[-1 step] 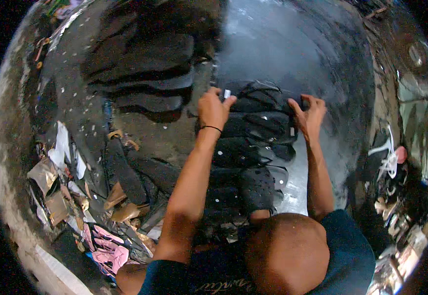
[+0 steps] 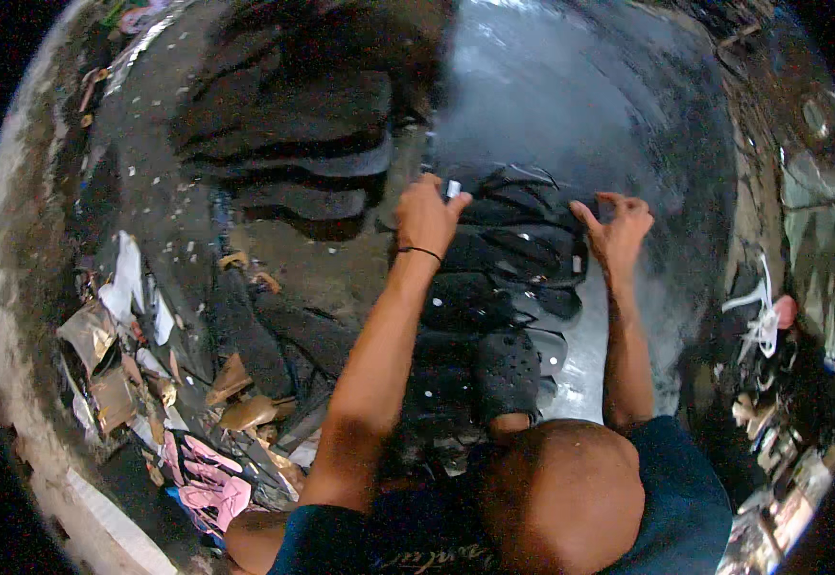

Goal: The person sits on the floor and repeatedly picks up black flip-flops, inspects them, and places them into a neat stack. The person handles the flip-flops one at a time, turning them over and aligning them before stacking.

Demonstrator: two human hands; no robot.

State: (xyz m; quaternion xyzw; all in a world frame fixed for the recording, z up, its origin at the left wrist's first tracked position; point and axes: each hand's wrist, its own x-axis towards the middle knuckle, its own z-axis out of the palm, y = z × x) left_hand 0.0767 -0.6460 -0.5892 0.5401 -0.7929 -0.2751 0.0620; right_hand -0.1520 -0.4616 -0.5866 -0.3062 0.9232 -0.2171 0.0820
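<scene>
Black strapped sandals [image 2: 518, 254] lie crosswise, in a row running away from me on a dark surface. At the far end of the row, my left hand [image 2: 427, 218] closes around the left end of the farthest sandal [image 2: 504, 196]. A small white piece [image 2: 453, 190] shows by its thumb. My right hand [image 2: 619, 230] is at that sandal's right end, thumb and bent fingers around the edge. Its exact contact is dark and hard to see. Nearer to me, a black clog with holes [image 2: 507, 369] is worn on a foot beside the row.
Dark sole-shaped pieces [image 2: 293, 115] lie stacked at the far left. A shiny grey sheet [image 2: 542, 86] stretches beyond the sandals. Scraps [image 2: 101, 350] and pink pieces [image 2: 211, 489] litter the left, with a white strap piece [image 2: 761, 307] and more scraps on the right.
The whole view has shifted slightly, so everything appears a little farther right and lower. Both hands stay at the ends of the farthest sandal.
</scene>
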